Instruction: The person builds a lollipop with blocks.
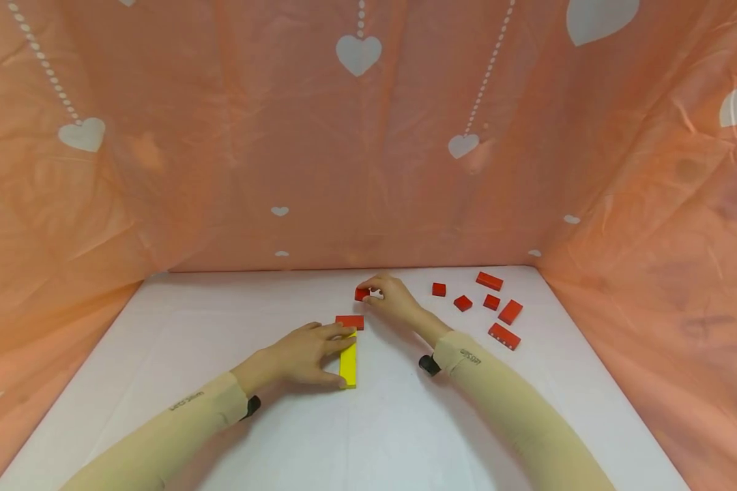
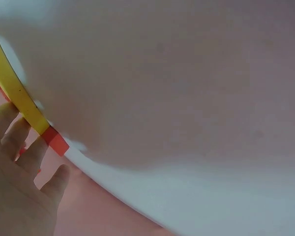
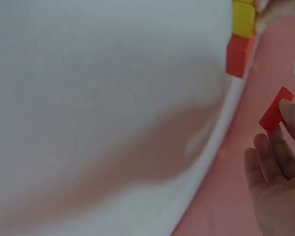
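Note:
A long yellow block (image 1: 348,368) lies on the white table, its far end against a red block (image 1: 349,320) set crosswise. My left hand (image 1: 301,354) rests beside and on the yellow block, fingers extended near its far end and thumb at its near end. The left wrist view shows these fairly straight fingers along the yellow block (image 2: 14,83). Just beyond the crosswise block, my right hand (image 1: 396,300) pinches a small red block (image 1: 360,294) between thumb and fingers. In the right wrist view this pinched red block (image 3: 274,113) is tilted, apart from the others.
Several loose red blocks lie at the right: a small cube (image 1: 439,290), a longer block (image 1: 489,280), another longer block (image 1: 510,311) and one with pale dots (image 1: 504,336). A pink curtain (image 1: 356,170) with white hearts stands behind the white table (image 1: 405,429) and along both sides.

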`<state>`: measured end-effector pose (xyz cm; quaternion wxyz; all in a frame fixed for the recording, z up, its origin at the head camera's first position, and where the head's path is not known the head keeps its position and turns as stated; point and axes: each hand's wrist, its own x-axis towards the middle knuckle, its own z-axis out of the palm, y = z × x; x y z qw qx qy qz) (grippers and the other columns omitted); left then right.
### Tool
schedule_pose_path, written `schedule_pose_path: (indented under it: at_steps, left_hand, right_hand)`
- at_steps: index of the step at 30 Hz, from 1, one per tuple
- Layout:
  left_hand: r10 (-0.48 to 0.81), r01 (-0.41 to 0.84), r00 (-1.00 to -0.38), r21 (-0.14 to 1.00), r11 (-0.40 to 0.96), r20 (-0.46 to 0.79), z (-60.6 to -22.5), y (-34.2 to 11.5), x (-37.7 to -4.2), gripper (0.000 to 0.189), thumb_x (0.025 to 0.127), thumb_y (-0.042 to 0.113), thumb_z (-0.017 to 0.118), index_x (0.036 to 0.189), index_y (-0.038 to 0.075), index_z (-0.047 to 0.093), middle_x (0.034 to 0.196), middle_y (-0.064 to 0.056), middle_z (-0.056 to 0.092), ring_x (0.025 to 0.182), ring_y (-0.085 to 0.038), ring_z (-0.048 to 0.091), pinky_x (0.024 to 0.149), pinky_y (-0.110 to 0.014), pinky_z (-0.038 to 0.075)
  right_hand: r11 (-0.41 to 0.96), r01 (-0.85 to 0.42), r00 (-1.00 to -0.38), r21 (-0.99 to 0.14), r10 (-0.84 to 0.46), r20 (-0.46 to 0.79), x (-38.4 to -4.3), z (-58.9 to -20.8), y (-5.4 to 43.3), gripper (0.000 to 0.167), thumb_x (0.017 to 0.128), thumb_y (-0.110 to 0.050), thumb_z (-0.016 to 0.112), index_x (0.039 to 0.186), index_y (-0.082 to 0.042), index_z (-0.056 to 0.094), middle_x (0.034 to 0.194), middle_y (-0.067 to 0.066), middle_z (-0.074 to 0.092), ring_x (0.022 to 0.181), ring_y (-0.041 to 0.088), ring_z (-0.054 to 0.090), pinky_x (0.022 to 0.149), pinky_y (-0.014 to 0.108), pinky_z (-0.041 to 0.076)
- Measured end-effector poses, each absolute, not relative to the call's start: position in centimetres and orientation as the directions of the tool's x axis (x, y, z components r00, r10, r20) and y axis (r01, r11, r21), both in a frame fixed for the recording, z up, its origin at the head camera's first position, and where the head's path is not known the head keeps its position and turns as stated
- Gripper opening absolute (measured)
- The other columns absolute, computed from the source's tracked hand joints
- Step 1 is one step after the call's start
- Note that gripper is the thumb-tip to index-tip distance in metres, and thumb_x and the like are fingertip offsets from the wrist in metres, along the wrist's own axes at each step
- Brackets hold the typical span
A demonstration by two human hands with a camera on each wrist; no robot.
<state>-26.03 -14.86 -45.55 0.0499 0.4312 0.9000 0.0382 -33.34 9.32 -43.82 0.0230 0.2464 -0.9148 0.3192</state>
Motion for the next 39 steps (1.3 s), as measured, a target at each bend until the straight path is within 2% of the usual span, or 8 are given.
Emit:
schedule_pose_path:
  at_steps: [8, 19, 28, 39]
  left_hand:
    - [0.782, 0.776, -0.621, 0.103, 0.622, -0.050, -45.4, -14.8, -25.9, 0.084, 0.091, 0.067, 0.066, 0.155, 0.016, 0.051, 0.161, -0.002, 0.046, 0.147, -0.021, 0.042, 0.118, -0.056, 0.037]
    - [0.783, 0.776, -0.620, 0.112, 0.621, -0.049, -45.2, -14.9, -25.8, 0.084, 0.091, 0.068, 0.065, 0.155, 0.015, 0.051, 0.162, -0.002, 0.046, 0.148, -0.023, 0.042, 0.118, -0.056, 0.037]
    - [0.792, 0.786, -0.609, 0.109, 0.609, -0.033, -45.0, -15.0, -25.7, 0.083, 0.091, 0.066, 0.067, 0.154, 0.014, 0.053, 0.160, -0.004, 0.047, 0.146, -0.024, 0.044, 0.116, -0.057, 0.039]
    - [0.791, 0.784, -0.610, 0.112, 0.610, -0.039, -45.0, -14.9, -25.6, 0.083, 0.091, 0.065, 0.067, 0.154, 0.014, 0.052, 0.161, -0.004, 0.046, 0.146, -0.024, 0.044, 0.116, -0.056, 0.039]
  right_hand:
    - [0.649, -0.461, -0.862, -0.605, -0.490, 0.130, -33.1, -44.7, 7.7, 0.028, 0.101, -0.009, 0.067, 0.128, -0.007, 0.073, 0.130, 0.012, 0.067, 0.121, 0.028, 0.063, 0.107, 0.044, 0.051]
    - [0.659, -0.524, -0.823, -0.539, -0.554, 0.124, -33.8, -45.4, 6.2, 0.024, 0.100, -0.009, 0.069, 0.123, -0.006, 0.076, 0.118, 0.011, 0.070, 0.106, 0.025, 0.066, 0.098, 0.039, 0.056]
    - [0.668, -0.534, -0.814, -0.518, -0.572, 0.101, -33.7, -45.5, 5.9, 0.024, 0.102, -0.005, 0.063, 0.122, -0.005, 0.076, 0.122, 0.011, 0.071, 0.116, 0.027, 0.065, 0.106, 0.041, 0.052]
    - [0.665, -0.544, -0.811, -0.511, -0.572, 0.119, -33.7, -45.7, 6.0, 0.024, 0.102, -0.005, 0.063, 0.122, -0.005, 0.076, 0.120, 0.012, 0.071, 0.113, 0.027, 0.066, 0.104, 0.041, 0.053]
